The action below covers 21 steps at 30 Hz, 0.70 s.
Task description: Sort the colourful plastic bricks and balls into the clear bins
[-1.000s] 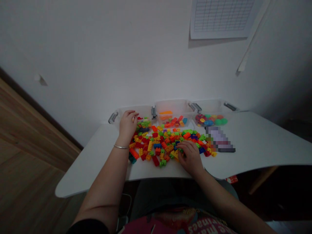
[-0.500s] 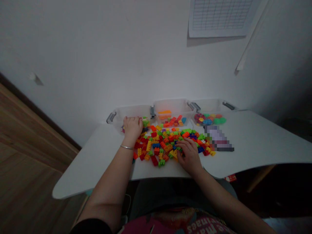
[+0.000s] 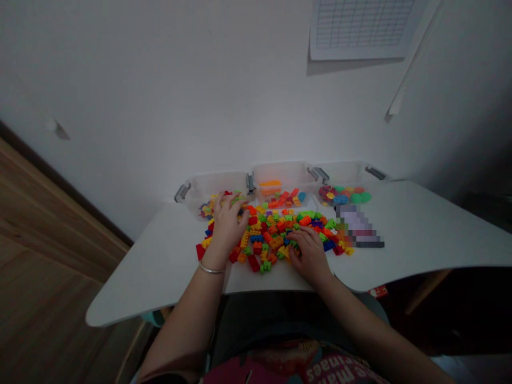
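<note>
A spread of toy building bricks in red, yellow, orange, green and blue covers the middle of the white table. Over its left part is my left hand, fingers apart and curved, with no brick visible in them. Just behind that hand stands the left clear bin, holding colourful pieces. My right hand rests low on the right part of the pile, its fingers loosely bent and spread over the bricks. What lies under its palm is hidden.
A middle clear bin holds mostly orange and red bricks. The right clear bin contains rounder pieces in several colours. A blurred-out flat dark-edged object lies right of the pile. The wall rises right behind the bins.
My left hand has drawn back from the left bin, toward me and slightly right, and its fingers have spread. My right hand has stayed nearly still.
</note>
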### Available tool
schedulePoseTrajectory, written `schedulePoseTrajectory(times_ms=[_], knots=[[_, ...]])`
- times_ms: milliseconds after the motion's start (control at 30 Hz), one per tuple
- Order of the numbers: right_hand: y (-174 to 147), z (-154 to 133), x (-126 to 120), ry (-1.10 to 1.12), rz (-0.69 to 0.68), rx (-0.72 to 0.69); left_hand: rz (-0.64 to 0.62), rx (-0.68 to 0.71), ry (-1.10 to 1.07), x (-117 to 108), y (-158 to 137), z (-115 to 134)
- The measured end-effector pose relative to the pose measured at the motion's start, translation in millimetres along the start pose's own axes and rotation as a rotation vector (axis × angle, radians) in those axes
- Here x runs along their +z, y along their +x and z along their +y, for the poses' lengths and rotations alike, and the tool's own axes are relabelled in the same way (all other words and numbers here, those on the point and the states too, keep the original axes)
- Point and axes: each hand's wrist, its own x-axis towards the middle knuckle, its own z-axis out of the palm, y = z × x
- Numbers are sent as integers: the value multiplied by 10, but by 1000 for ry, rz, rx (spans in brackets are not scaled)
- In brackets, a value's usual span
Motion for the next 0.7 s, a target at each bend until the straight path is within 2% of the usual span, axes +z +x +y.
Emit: schedulePoseTrajectory(times_ms=[133, 200, 300, 467, 700], knots=[[0, -7, -16, -3, -15, 14, -217, 133, -112, 44, -284, 304], [5, -13, -22, -13, -19, 17, -325, 200, -151, 74, -375, 395], [16, -23, -21, -33, -27, 31, -418, 231, -171, 109, -428, 463], [15, -29, -3, -40, -41, 47, -479, 220, -123, 141, -443, 498], [-23, 11, 27, -49, -78, 21, -460, 188, -49, 185, -479, 511]])
